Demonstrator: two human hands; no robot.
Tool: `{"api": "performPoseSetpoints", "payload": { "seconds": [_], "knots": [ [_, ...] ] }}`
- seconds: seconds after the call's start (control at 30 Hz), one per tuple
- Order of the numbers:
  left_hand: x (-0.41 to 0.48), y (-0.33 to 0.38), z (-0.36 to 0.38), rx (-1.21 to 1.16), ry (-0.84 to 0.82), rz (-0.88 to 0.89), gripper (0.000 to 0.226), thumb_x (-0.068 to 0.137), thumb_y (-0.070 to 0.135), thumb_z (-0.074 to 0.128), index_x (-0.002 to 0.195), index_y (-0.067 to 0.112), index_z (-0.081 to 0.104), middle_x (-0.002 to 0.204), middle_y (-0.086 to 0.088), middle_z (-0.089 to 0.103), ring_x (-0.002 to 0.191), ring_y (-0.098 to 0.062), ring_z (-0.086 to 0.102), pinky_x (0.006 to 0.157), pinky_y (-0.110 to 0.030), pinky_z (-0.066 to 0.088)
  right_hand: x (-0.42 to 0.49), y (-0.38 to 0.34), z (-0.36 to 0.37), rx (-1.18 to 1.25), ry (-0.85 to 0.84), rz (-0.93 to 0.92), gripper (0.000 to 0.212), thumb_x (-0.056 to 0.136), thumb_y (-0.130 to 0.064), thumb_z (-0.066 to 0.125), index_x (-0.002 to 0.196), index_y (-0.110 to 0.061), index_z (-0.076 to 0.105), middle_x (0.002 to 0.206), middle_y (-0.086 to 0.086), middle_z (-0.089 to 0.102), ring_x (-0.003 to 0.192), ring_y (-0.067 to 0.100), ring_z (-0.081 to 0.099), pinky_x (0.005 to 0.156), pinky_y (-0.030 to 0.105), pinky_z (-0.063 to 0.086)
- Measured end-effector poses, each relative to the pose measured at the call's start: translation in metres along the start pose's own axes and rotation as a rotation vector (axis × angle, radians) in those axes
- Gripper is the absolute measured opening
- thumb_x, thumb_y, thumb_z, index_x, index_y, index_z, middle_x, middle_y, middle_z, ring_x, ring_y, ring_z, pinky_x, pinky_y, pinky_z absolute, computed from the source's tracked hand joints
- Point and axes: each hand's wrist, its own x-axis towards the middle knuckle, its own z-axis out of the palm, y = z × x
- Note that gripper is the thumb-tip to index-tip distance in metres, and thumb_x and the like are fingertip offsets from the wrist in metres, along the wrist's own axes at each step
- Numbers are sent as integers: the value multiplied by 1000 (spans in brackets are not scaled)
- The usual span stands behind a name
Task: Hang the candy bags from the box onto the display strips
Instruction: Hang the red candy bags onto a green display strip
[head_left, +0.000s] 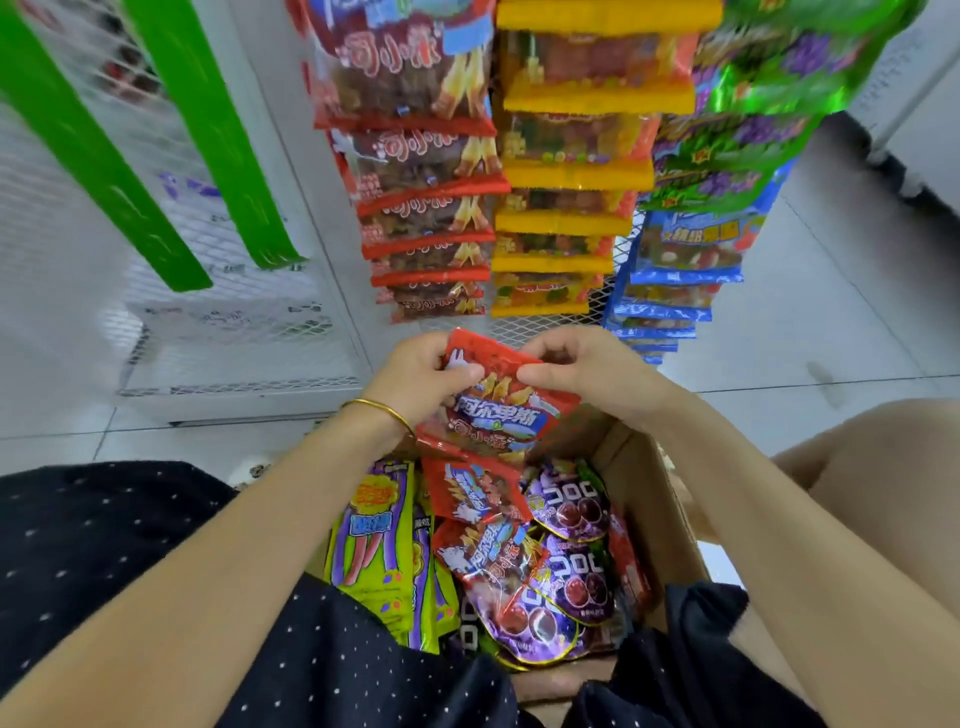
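A red candy bag hangs in the air above the cardboard box. My left hand pinches its top left corner. My right hand pinches its top right edge. The box below holds more red bags, purple bags and yellow-green bags. Just beyond my hands, a column of matching red bags hangs on a display strip. Beside it hang a yellow column and a green and blue column.
Two bare green display strips slant down the white mesh rack at the left. Grey floor tiles spread to the right. My knee rises right of the box. A gold bangle circles my left wrist.
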Motion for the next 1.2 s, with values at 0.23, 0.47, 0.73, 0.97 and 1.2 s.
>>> {"api": "performPoseSetpoints", "payload": {
  "seconds": [0.23, 0.47, 0.73, 0.97, 1.2],
  "knots": [
    [-13, 81, -84, 65, 187, 206, 19, 82, 16, 68, 98, 15, 58, 81, 2, 62, 71, -4, 57, 59, -7, 46, 7, -95, -17, -136, 243, -301, 17, 89, -13, 61, 76, -23, 63, 71, -4, 61, 62, 3, 51, 58, 16, 39],
    [23, 219, -164, 62, 674, 592, 36, 86, 18, 64, 119, 6, 55, 100, 0, 57, 75, 0, 53, 80, -21, 49, 18, -196, -54, -378, 530, -618, 8, 83, -14, 67, 89, -19, 66, 71, -20, 54, 66, -3, 51, 61, 7, 36],
    [63, 268, -186, 168, 689, 538, 15, 87, 25, 62, 81, 12, 59, 68, -8, 54, 72, -19, 54, 70, -36, 47, 42, -266, -75, -634, 606, -696, 14, 88, -12, 60, 95, -10, 71, 91, 6, 59, 92, 21, 55, 81, 37, 43],
    [50, 273, -196, 125, 495, 468, 32, 87, 30, 61, 62, 14, 49, 70, -12, 50, 68, -19, 49, 65, -32, 42, 67, -295, -73, -852, 904, -659, 14, 88, -23, 60, 94, -18, 71, 92, 3, 67, 93, 26, 57, 73, 37, 46],
    [48, 280, -202, 137, 427, 426, 37, 87, 28, 61, 57, 16, 44, 60, 0, 52, 60, -13, 51, 55, -24, 39, 85, -306, -81, -747, 982, -652, 14, 89, -22, 58, 96, -15, 68, 91, 5, 68, 89, 26, 58, 74, 39, 46]
  ]
}}
